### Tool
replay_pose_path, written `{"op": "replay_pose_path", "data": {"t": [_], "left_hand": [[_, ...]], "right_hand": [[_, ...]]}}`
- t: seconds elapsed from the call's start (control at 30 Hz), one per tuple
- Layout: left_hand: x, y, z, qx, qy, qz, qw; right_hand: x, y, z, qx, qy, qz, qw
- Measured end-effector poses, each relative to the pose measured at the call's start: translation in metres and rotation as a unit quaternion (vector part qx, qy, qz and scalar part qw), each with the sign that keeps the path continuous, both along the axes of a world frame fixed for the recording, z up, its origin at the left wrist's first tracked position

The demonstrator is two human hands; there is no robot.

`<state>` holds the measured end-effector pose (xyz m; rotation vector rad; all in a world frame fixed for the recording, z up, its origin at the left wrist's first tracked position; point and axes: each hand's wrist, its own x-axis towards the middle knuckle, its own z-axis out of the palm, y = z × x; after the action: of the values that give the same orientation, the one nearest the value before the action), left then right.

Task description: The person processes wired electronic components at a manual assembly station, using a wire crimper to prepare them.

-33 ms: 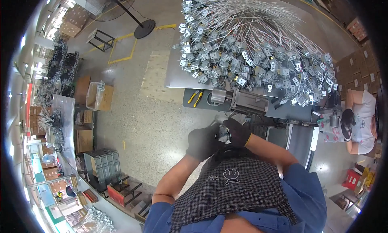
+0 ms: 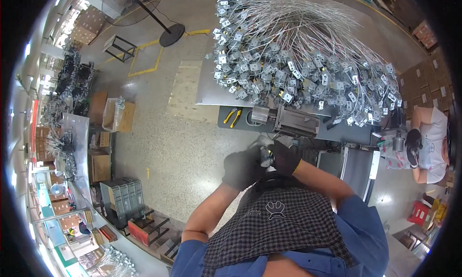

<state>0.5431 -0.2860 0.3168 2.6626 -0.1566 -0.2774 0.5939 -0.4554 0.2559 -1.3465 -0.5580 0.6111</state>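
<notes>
In front of my apron I hold a small grey metal part between both black-gloved hands. My left hand is closed on its left side, partly blurred. From the right, my right hand grips the same part, its fingers bent around it. The gloves cover most of the part, so its exact kind is hidden. Just beyond my hands, a grey bench machine with a metal cylinder sits on the dark bench edge. Yellow-handled pliers lie to its left.
A large heap of metal box-like parts with long pale wires covers the metal table ahead. At right stands a dark conveyor-like unit, with a co-worker beyond. A stacked grey crate and stool are at left.
My right hand and the part have shifted very slightly; the part's visible side looks a little different. Both hands keep their hold. The bench and heap look the same.
</notes>
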Motion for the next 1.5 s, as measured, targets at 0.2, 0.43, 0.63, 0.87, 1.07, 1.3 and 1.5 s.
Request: {"op": "replay_pose_path", "data": {"t": [0.2, 0.43, 0.63, 0.87, 1.07, 1.3, 1.5], "left_hand": [[0.035, 0.012, -0.022, -0.31, 0.006, 0.01, 0.951], [0.149, 0.018, -0.058, -0.03, 0.005, 0.148, 0.989], [0.214, 0.04, -0.183, -0.028, 0.07, 0.125, 0.989], [0.23, 0.028, -0.194, 0.08, 0.021, -0.033, 0.996], [0.225, 0.06, -0.178, 0.026, 0.019, -0.025, 0.999], [0.225, 0.01, -0.168, -0.438, 0.24, 0.301, 0.812], [0.178, 0.107, -0.2, -0.067, 0.042, 0.031, 0.996]], "right_hand": [[-0.013, -0.027, 0.033, -0.141, -0.064, -0.239, 0.959], [-0.014, -0.143, -0.021, -0.288, -0.116, -0.367, 0.877], [-0.031, -0.215, -0.01, -0.347, -0.033, -0.398, 0.848], [-0.065, -0.305, -0.044, -0.409, 0.057, -0.491, 0.767], [-0.077, -0.385, -0.074, -0.407, 0.16, -0.578, 0.689], [-0.111, -0.46, -0.131, -0.597, 0.084, -0.498, 0.624], [-0.106, -0.383, -0.096, -0.655, 0.038, -0.511, 0.556]]}}
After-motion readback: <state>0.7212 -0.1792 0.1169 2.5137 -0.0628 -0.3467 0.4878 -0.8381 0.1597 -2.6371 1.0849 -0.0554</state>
